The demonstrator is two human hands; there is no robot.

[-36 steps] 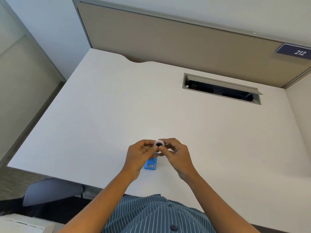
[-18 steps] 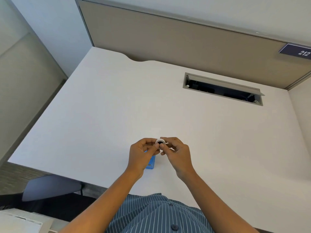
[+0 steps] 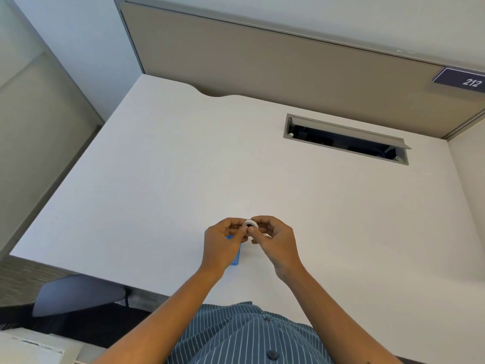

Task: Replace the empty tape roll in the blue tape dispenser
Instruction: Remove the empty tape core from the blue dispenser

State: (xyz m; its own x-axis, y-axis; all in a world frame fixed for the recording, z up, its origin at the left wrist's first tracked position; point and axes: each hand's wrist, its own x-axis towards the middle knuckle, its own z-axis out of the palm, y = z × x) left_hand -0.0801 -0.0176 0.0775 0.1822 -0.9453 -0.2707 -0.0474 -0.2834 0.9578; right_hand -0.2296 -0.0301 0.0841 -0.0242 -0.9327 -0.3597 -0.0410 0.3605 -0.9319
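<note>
A small white tape roll (image 3: pixel 249 223) with a dark centre is pinched between the fingertips of both hands, just above the white desk (image 3: pixel 183 166). My left hand (image 3: pixel 223 244) grips its left side and my right hand (image 3: pixel 275 241) grips its right side. The blue tape dispenser (image 3: pixel 236 256) lies on the desk under my left hand, which hides most of it; only a blue strip and a corner show.
An open cable tray slot (image 3: pixel 346 139) is sunk into the desk at the back right. A beige partition (image 3: pixel 262 67) with a "212" sign (image 3: pixel 469 81) closes off the back. A dark chair part (image 3: pixel 78 292) sits below the desk's front-left edge.
Both hands stay together on the tape roll with only small finger shifts. My left hand now covers more of the blue dispenser.
</note>
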